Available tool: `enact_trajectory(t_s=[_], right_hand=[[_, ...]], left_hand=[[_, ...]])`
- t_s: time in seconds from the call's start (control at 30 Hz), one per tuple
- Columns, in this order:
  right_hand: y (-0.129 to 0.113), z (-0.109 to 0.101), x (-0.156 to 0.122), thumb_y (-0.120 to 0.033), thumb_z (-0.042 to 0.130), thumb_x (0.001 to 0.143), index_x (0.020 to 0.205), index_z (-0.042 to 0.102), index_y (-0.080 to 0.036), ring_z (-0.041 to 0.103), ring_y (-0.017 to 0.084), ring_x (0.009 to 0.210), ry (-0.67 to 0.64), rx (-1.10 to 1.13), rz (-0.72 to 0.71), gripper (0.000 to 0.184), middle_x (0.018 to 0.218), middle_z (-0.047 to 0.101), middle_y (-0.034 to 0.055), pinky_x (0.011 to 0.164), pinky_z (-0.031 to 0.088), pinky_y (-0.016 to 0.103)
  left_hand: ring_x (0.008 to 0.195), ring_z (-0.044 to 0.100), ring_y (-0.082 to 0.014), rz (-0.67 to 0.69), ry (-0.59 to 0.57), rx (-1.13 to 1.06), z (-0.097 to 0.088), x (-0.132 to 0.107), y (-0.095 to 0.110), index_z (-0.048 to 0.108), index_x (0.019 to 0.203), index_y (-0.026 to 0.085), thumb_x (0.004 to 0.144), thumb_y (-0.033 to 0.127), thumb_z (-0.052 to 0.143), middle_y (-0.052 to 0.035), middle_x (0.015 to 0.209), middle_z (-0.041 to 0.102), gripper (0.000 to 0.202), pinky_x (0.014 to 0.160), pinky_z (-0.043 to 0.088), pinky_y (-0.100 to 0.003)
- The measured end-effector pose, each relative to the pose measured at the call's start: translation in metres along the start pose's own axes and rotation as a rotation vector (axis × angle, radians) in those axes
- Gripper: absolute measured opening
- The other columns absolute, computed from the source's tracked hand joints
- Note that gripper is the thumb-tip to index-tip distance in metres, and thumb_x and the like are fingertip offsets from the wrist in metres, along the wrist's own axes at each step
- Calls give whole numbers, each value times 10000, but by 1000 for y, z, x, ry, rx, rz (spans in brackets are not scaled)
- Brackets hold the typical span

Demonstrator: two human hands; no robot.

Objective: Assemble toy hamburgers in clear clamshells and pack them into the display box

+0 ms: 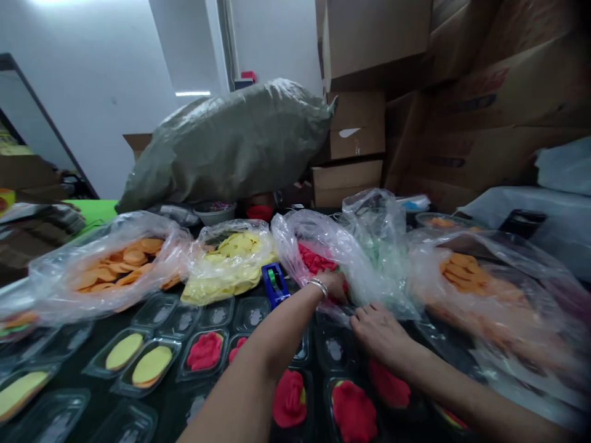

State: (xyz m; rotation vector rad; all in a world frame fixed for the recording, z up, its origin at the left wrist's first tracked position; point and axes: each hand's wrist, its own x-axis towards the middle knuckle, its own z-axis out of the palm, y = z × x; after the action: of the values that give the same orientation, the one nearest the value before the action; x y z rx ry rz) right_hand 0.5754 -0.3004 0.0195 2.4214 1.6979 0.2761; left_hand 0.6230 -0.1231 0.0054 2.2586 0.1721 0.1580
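Note:
My left hand, with a silver bangle at the wrist, reaches into a clear plastic bag of red ruffled pieces; its fingers are hidden inside the bag. My right hand rests beside it at the bag's lower edge, fingers bent down onto the plastic. Below my arms lie clear plastic trays, some holding red pieces, some yellow discs, some bare. A blue tape dispenser stands just left of my left wrist.
Further plastic bags hold orange discs, yellow pieces, green pieces and more orange discs. A large grey sack and stacked cardboard boxes rise behind the dark table.

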Motion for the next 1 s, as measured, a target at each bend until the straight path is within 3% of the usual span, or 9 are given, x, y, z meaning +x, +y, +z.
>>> enact_trajectory(t_s=[0.13, 0.23, 0.33, 0.43, 0.57, 0.73, 0.83, 0.93, 1.0], right_hand=[[-2, -6, 2, -68, 518, 810, 828, 665, -160, 632, 279, 801, 17, 84, 16, 174, 834, 687, 136, 771, 394, 390], [0, -16, 5, -79, 504, 821, 897, 653, -156, 622, 276, 890, 56, 138, 22, 184, 927, 675, 134, 822, 402, 388], [0, -27, 15, -134, 536, 802, 1031, 604, -181, 558, 278, 1064, 218, 640, 140, 243, 1117, 621, 123, 927, 388, 405], [-13, -39, 34, -303, 563, 816, 1147, 513, -203, 599, 253, 999, 290, 1224, 308, 350, 1100, 620, 111, 874, 460, 409], [-63, -54, 64, -515, 565, 798, 1218, 442, -218, 667, 194, 782, 119, 1481, 230, 528, 982, 668, 75, 630, 527, 311], [-146, -67, 85, -505, 727, 671, 919, 602, -171, 517, 103, 491, -122, 1559, 59, 434, 592, 604, -29, 444, 368, 208], [-186, -75, 88, -526, 749, 660, 706, 604, -159, 422, 71, 424, -344, 1567, -64, 397, 496, 516, -55, 398, 281, 198], [-217, -85, 88, -553, 753, 668, 726, 610, -157, 397, 57, 410, -641, 1714, -118, 425, 520, 510, -54, 387, 266, 188], [-234, -90, 90, -552, 751, 677, 767, 615, -159, 394, 54, 415, -714, 1830, -86, 425, 543, 508, -54, 394, 286, 183]], left_hand=[[1135, 508, -345, -48, 45, -163, -4, -23, -6, 575, 745, 183, 446, 41, 808, -115, 934, 640, 406, 977, 391, -422], [1103, 523, -287, -76, 136, -333, -24, -46, -10, 543, 847, 179, 465, -27, 743, -78, 944, 609, 477, 985, 389, -372], [1017, 564, -216, -107, 219, -557, -52, -71, -9, 471, 998, 172, 571, 24, 699, -49, 985, 575, 506, 931, 449, -355], [879, 626, -165, -120, 206, -801, -80, -107, -6, 406, 1068, 167, 650, 41, 640, -45, 983, 572, 495, 828, 522, -347], [818, 661, -157, -124, 214, -1027, -108, -181, -9, 406, 1082, 174, 620, 6, 661, -50, 965, 604, 553, 784, 548, -335], [830, 663, -187, -221, 307, -1226, -136, -285, -28, 451, 1101, 207, 649, 191, 778, -47, 971, 648, 559, 747, 559, -398], [659, 624, -141, -330, 425, -1235, -150, -335, -46, 522, 897, 164, 638, 272, 803, -4, 755, 631, 397, 643, 544, -313], [589, 592, -117, -381, 553, -1217, -165, -376, -63, 507, 796, 164, 693, 347, 752, 24, 648, 588, 323, 597, 520, -263], [559, 578, -106, -412, 607, -1195, -175, -401, -70, 501, 769, 168, 743, 416, 696, 29, 624, 578, 317, 576, 508, -246]])
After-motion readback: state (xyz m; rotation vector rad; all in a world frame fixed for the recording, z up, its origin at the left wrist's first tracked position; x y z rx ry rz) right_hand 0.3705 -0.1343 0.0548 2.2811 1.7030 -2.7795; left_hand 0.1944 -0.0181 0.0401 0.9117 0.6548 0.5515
